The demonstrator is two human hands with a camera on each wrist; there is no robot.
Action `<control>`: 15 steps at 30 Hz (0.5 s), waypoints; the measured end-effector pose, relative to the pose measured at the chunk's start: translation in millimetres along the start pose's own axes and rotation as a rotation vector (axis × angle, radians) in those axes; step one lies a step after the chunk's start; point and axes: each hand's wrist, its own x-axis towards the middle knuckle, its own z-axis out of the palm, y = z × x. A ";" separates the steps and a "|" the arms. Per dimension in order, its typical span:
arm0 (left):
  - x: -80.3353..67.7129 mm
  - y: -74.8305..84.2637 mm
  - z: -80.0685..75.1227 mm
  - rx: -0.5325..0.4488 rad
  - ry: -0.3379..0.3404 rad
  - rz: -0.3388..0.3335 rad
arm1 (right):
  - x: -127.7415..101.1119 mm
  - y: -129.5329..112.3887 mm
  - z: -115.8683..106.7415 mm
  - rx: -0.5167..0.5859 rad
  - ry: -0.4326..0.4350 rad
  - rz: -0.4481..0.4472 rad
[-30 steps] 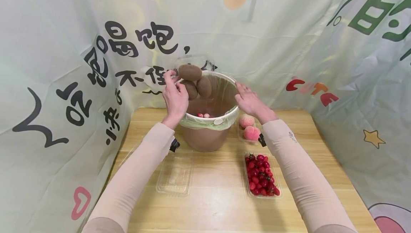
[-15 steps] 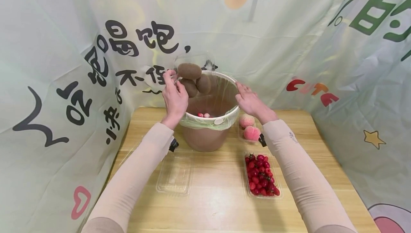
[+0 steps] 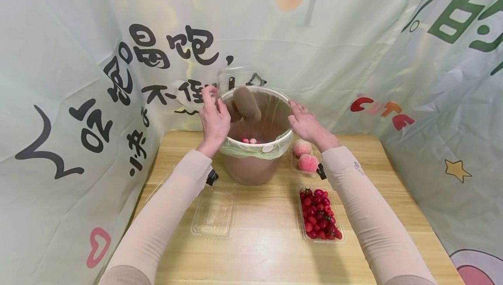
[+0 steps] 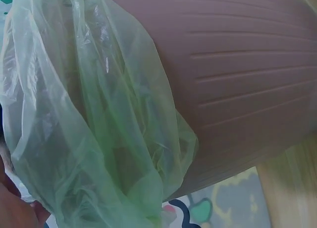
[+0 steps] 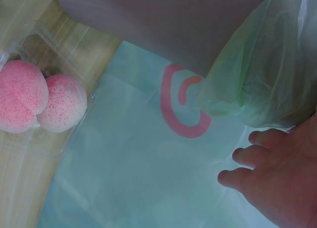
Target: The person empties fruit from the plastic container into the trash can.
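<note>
My left hand (image 3: 214, 117) pinches a clear plastic container (image 3: 235, 76) tipped over the far left rim of a brown bucket (image 3: 251, 169). The bucket is lined with a thin green bag (image 4: 99, 139). Brown kiwis (image 3: 245, 101) are blurred as they drop from the container into the bucket. My right hand (image 3: 304, 121) rests on the bucket's right rim with its fingers straight. In the right wrist view that hand (image 5: 247, 158) lies just below the bag's overhang (image 5: 267, 74). Small red and pink fruits (image 3: 248, 140) lie at the bottom of the bucket.
Two peaches (image 3: 304, 156) sit in a clear tray right of the bucket. A tray of cherry tomatoes (image 3: 320, 215) lies nearer me on the right and an empty clear tray (image 3: 214, 213) on the left. The wooden table (image 3: 267, 254) is enclosed by printed fabric walls.
The kiwis have slid out of the tipped container and down into the bucket. Both hands have stayed where they were.
</note>
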 end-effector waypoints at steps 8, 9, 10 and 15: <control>6.9 3.6 -3.5 -0.009 0.020 0.002 | 0.0 -0.4 -0.3 0.000 -0.002 0.001; 7.0 4.5 -4.0 -0.009 0.015 0.003 | 0.1 -0.3 -0.1 -0.001 -0.002 0.001; 7.1 5.3 -4.4 -0.006 0.012 0.004 | 0.2 -0.3 0.0 -0.002 -0.003 0.001; 6.1 6.4 -5.3 -0.016 -0.005 -0.001 | -0.2 -0.6 -0.3 -0.001 -0.007 0.002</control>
